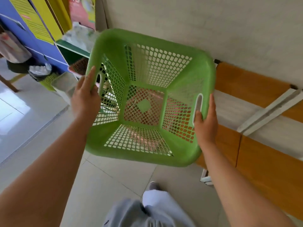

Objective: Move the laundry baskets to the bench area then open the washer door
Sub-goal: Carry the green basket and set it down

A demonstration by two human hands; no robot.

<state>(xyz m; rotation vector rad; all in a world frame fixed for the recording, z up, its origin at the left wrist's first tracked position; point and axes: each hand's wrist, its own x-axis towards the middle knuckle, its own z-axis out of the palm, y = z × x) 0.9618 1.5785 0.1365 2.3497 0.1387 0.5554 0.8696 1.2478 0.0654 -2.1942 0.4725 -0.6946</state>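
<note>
I've got the green basket up in the air w/ both hands, tipped so I look straight into its empty mesh bottom. Left hand is clamped on the left rim beside the handle slot, fingers over the edge. Right hand grips the right rim, thumb hooked thru the slot. Basket hangs over the tiled floor, just beside the wooden worktop along the wall on my right. Another basket, pinkish, sits further ahead on the left.
</note>
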